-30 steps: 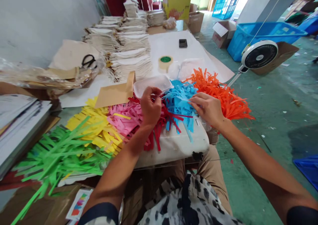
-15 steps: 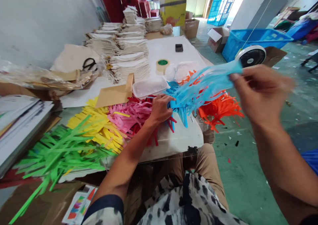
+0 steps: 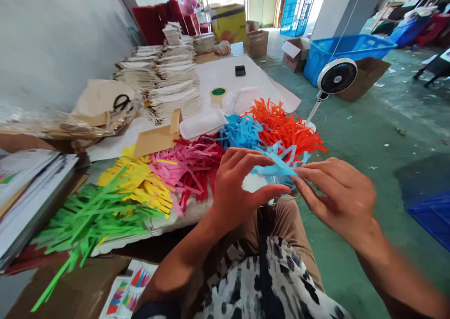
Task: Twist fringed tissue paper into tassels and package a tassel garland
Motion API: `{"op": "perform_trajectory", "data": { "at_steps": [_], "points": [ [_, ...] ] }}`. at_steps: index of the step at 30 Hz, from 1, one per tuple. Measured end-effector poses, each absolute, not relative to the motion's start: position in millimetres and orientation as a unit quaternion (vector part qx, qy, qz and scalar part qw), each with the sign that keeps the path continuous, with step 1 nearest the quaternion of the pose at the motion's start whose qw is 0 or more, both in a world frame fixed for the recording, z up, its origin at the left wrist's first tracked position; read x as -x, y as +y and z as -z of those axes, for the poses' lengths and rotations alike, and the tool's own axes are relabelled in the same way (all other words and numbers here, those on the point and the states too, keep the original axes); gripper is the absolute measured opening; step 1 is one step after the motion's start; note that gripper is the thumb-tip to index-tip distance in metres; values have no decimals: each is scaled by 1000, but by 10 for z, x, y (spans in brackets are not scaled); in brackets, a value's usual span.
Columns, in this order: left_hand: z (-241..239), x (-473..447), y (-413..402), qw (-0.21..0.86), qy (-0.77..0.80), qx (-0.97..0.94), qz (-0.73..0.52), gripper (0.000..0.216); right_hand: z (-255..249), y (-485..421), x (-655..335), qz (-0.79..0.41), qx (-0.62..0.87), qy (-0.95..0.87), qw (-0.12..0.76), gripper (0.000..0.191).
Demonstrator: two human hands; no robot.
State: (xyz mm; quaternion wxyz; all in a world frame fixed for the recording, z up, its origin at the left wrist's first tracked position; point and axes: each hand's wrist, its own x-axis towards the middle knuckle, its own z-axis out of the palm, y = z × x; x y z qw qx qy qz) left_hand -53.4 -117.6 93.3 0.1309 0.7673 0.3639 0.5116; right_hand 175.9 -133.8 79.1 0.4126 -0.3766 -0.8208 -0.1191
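My right hand (image 3: 339,194) pinches one end of a blue paper tassel (image 3: 277,166), whose cut strips spread away toward the table. Close beside it, my left hand (image 3: 241,180) curves with thumb and fingers apart around the tassel, seemingly not gripping it. Behind both hands lie a heap of blue tassels (image 3: 242,132) and a heap of orange tassels (image 3: 286,129). Left of my left hand are pink tassels (image 3: 184,164), dark red ones (image 3: 200,185), yellow ones (image 3: 140,183) and green ones (image 3: 91,211).
A white plastic tray (image 3: 202,124) and a brown paper piece (image 3: 154,138) sit behind the heaps. Farther back are a tape roll (image 3: 218,94), stacked cream bundles (image 3: 176,87) and black scissors (image 3: 122,102). A white fan (image 3: 337,76) stands at the table's right, before a blue crate (image 3: 348,51).
My right hand has brought the blue tassel down and left, in front of me. My left hand has left the blue heap and come nearer, its fingers now apart.
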Motion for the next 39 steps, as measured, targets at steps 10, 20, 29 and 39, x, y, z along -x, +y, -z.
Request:
{"op": "perform_trajectory", "data": {
  "at_steps": [10,20,29,39],
  "points": [
    [-739,569,-1259,463,317,-713,-420,20,-675,-1543,-1824,-159,369,-807,432,19],
    [-928,748,-1027,697,299,-633,-158,40,-554,-1267,-1795,-572,282,-696,330,33],
    [-934,1166,-543,472,405,-771,-139,26,-439,-999,-1749,-344,406,-762,369,34],
    [-706,1282,-895,-161,292,-890,-312,10,-261,-909,-1754,177,264,-868,381,10]
  ]
}}
